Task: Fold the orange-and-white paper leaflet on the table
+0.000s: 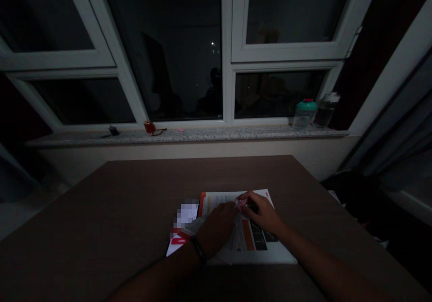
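Note:
An open book or magazine (283, 253) with printed pictures and orange blocks lies on the brown table (141, 180). Over its middle, my right hand (263, 212) pinches a small pinkish crumpled item (241, 204) between thumb and fingers. My left hand (219, 227), with a dark band on the wrist, reaches across the book's left part; its fingertips meet the same item, and its fingers are bent together. Left of the book lies a lit phone-like screen (175, 246), partly blurred out and partly covered by paper and my left arm.
Beyond the table's far edge runs a speckled stone sill (209, 134) under dark windows. On it stand a teal-lidded bottle (304, 113), a clear bottle (326, 110), a small red jar (149, 127) and a small dark bottle (114, 130). Dark curtains hang at the sides.

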Demonstrator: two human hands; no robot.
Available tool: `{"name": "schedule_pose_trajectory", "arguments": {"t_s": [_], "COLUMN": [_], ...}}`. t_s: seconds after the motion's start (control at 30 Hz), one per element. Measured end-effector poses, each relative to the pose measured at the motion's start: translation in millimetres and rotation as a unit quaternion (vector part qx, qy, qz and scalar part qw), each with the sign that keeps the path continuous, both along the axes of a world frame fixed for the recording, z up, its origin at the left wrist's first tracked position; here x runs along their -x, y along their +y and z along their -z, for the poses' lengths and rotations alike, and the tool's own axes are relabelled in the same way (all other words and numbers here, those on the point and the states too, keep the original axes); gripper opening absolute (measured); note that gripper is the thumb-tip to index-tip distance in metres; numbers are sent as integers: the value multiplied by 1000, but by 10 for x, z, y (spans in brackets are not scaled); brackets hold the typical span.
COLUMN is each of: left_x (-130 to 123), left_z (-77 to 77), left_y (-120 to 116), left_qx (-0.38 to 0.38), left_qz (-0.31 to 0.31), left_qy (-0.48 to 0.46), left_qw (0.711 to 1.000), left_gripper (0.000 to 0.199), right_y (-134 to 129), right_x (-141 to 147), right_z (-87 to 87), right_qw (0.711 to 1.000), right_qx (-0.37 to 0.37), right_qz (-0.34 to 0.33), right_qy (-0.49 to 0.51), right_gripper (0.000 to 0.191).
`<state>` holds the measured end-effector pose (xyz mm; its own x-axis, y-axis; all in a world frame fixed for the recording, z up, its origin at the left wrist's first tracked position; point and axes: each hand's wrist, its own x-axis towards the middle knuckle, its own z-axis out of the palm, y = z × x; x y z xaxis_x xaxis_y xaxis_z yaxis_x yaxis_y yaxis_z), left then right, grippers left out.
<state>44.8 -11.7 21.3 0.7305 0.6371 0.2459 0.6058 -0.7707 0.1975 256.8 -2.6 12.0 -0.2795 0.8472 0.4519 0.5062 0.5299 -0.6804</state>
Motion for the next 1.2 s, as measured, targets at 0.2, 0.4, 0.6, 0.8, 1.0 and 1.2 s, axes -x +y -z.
{"name": "schedule_pose_trajectory", "arguments": {"t_s": [0.2,0.4,0.6,0.8,1.0,1.2], "left_x": [17,61,133,174,138,136], "left_z": [24,54,-2,-63,-131,-155], "left_y": [27,30,33,64,-20,-40], "left_qx": [19,67,114,146,112,112], "left_qz": [6,-31,-56,-69,-8,-5], "left_qy": [-19,-51,-98,-116,-81,-71], "left_qw": [1000,996,987,980,990,991], "left_gripper": [51,62,48,47,42,44], "right_y": [-4,-9,2,-9,-91,-63], "right_x": [-22,-87,-188,-244,-173,-121], "right_z": [-33,-100,-165,-178,-157,-131], "right_qw": [999,998,990,987,998,993], "right_qx": [37,0,-14,-38,-56,11], "right_qz": [-19,-6,-23,0,-25,-72], "right_qy": [4,-68,-140,-158,-30,-90], "right_gripper": [18,33,37,43,35,33]}}
